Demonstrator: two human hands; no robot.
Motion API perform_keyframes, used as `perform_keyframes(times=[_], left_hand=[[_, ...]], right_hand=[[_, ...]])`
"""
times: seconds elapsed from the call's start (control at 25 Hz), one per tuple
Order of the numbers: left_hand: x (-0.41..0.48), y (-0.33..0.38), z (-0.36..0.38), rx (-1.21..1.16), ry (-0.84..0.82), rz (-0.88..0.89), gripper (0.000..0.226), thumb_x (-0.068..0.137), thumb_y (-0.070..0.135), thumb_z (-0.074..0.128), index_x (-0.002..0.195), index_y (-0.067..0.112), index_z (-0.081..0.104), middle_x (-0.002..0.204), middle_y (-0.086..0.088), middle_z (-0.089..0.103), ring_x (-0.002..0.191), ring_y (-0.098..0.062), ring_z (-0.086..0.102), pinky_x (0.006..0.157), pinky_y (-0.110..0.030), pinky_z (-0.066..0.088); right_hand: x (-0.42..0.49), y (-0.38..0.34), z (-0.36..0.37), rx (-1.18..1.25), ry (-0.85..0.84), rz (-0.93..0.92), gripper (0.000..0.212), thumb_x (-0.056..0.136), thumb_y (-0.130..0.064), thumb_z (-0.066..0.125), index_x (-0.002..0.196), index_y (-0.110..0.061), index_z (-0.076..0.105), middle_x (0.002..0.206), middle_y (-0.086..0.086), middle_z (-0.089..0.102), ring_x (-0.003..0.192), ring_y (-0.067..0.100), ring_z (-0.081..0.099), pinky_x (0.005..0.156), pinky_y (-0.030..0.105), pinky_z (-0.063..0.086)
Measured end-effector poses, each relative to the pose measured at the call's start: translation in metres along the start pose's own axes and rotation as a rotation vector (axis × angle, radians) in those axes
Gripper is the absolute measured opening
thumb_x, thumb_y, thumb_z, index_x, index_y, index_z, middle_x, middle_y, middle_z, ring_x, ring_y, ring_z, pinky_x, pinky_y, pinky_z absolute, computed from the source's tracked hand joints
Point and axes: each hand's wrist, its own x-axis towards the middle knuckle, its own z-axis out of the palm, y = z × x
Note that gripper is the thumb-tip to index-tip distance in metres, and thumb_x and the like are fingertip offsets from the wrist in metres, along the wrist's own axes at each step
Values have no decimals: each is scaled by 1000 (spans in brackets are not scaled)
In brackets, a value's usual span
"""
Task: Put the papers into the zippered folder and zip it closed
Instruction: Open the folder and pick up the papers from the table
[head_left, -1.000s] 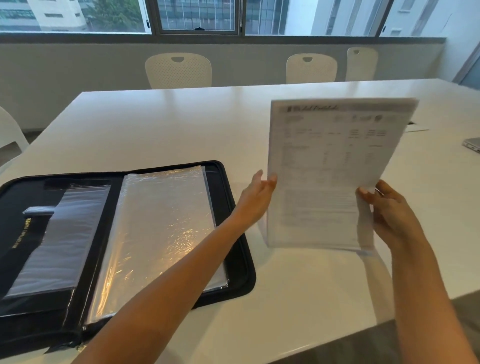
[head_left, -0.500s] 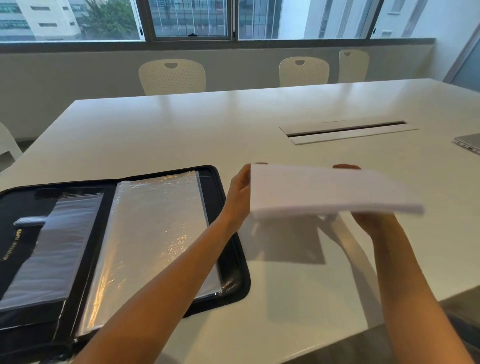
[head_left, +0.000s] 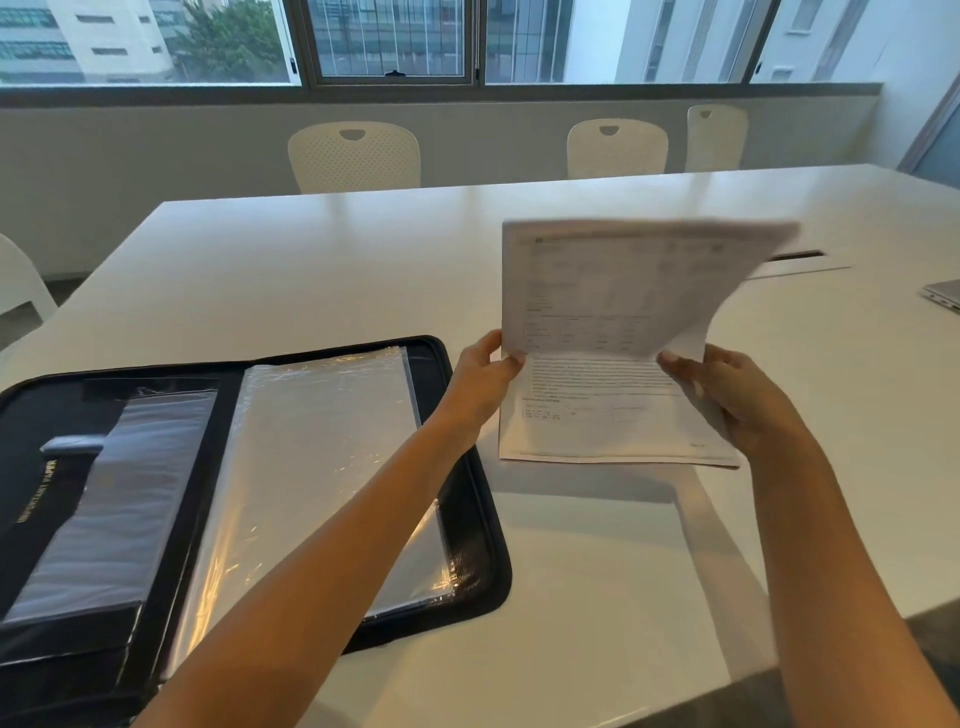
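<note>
A stack of printed papers (head_left: 613, 332) hangs in the air above the white table (head_left: 322, 270), right of centre. My left hand (head_left: 483, 379) pinches its left edge and my right hand (head_left: 727, 395) holds its right edge. The top sheets bend upward and blur, while the lower sheets slope toward me. The black zippered folder (head_left: 467, 493) lies open flat at the left, with shiny clear plastic sleeves (head_left: 322, 467) on its right half and pockets on its left half. My left forearm crosses over the folder's right corner.
A cable slot (head_left: 800, 260) is set into the table behind the papers. A laptop corner (head_left: 943, 293) shows at the right edge. White chairs (head_left: 353, 156) stand along the far side under the windows, and another chair (head_left: 21, 280) is at the left.
The papers stood upright a second ago, dropped flat and edge-on half a second ago, and now their top sheets are raised again. Both hands kept hold of them.
</note>
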Motion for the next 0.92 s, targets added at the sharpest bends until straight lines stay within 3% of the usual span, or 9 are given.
perform_keyframes(times=[0.08, 0.16, 0.28, 0.4, 0.52, 0.68, 0.8, 0.92], left_hand=[[0, 0, -2, -40, -3, -48, 21, 98, 18, 51, 114, 31, 56, 110, 3, 67, 99, -20, 66, 79, -37, 55], [0, -5, -3, -109, 17, -110, 20, 98, 18, 50, 109, 32, 59, 108, 2, 69, 97, -22, 68, 81, -41, 57], [0, -10, -2, -193, 77, -184, 21, 98, 17, 51, 114, 27, 61, 109, -1, 71, 95, -24, 70, 88, -49, 55], [2, -15, 1, -344, 177, -190, 22, 98, 14, 52, 110, 29, 63, 105, -1, 72, 94, -24, 71, 85, -48, 57], [3, -16, 6, -499, 281, -192, 25, 99, 12, 49, 108, 28, 64, 100, 2, 73, 92, -20, 70, 80, -40, 59], [-4, -16, 25, -612, 363, -216, 21, 100, 16, 48, 108, 29, 63, 100, 0, 72, 88, -18, 70, 74, -33, 59], [-13, -17, 42, -665, 381, -214, 19, 99, 18, 49, 102, 32, 62, 97, 1, 72, 82, -15, 71, 68, -31, 60], [-20, -18, 48, -670, 406, -164, 20, 99, 20, 51, 114, 30, 60, 97, 2, 72, 81, -15, 71, 63, -26, 58]], right_hand=[[-4, -6, 3, -74, 19, 80, 33, 85, -20, 70, 116, -9, 63, 95, 5, 78, 84, 26, 75, 65, 33, 60], [-7, -7, 5, -114, 32, 134, 33, 85, -23, 70, 115, -12, 64, 93, 7, 78, 81, 29, 75, 58, 35, 60], [-9, -5, 6, -29, -5, 167, 38, 87, -30, 67, 120, -12, 62, 103, 12, 75, 88, 33, 73, 67, 40, 60], [-19, 3, 13, 400, -35, 147, 46, 88, -44, 61, 117, -9, 65, 110, 14, 73, 98, 31, 70, 77, 41, 59], [-33, 15, 33, 765, 93, 42, 56, 80, -53, 66, 116, -11, 63, 115, 16, 70, 107, 32, 67, 87, 51, 54], [-47, 19, 83, 736, 122, 24, 32, 83, -36, 70, 109, -18, 70, 105, 10, 74, 98, 25, 71, 79, 48, 58], [-50, 20, 114, 643, 193, -5, 37, 90, -13, 63, 126, -17, 58, 115, 11, 72, 101, 27, 69, 82, 47, 59], [-49, 22, 121, 560, 314, -14, 35, 91, -1, 57, 122, -17, 57, 114, 7, 70, 98, 26, 69, 79, 45, 60]])
